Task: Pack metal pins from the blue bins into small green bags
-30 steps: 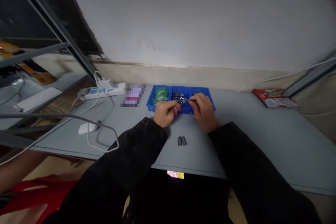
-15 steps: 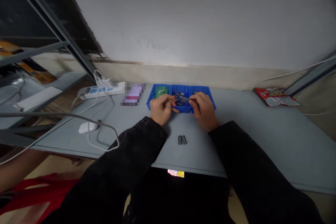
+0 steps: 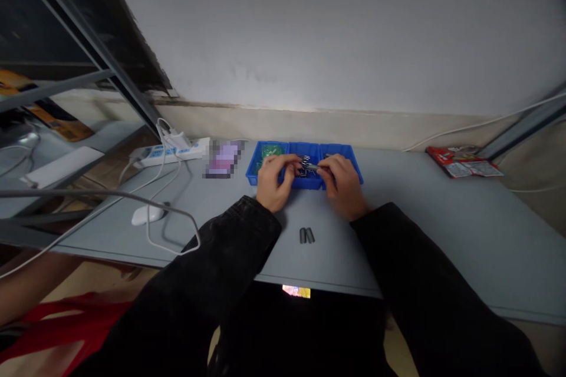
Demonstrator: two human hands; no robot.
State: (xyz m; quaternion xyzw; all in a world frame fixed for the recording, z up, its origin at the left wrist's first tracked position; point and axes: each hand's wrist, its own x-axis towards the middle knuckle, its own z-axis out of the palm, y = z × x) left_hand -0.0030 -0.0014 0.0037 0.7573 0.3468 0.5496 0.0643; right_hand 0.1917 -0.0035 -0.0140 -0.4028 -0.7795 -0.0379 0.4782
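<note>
A blue three-part parts bin (image 3: 309,184) stands on the table by the wall. Its middle section holds many small dark metal pins (image 3: 305,158); green see-through small parts (image 3: 271,151) fill the left one. My right hand (image 3: 344,186), at the right section's front, pinches a small grey tube (image 3: 312,166) that points left over the pins. Over the front of the left and middle sections, my left hand (image 3: 274,182) has its thumb and fingers curled together near the tube's end; what they hold is too small to make out. Two dark grey tubes (image 3: 306,235) lie side by side nearer me.
Left of the bin lie a phone (image 3: 224,159), a white power strip (image 3: 172,153) with plugs, and a white mouse-like object (image 3: 147,214) among loose cables. A red packet (image 3: 464,162) lies at the far right. Another person's arm (image 3: 35,283) shows at lower left.
My left hand has shifted slightly right, its fingers reaching farther over the middle section towards the tube. My right hand stays almost still with the tube.
</note>
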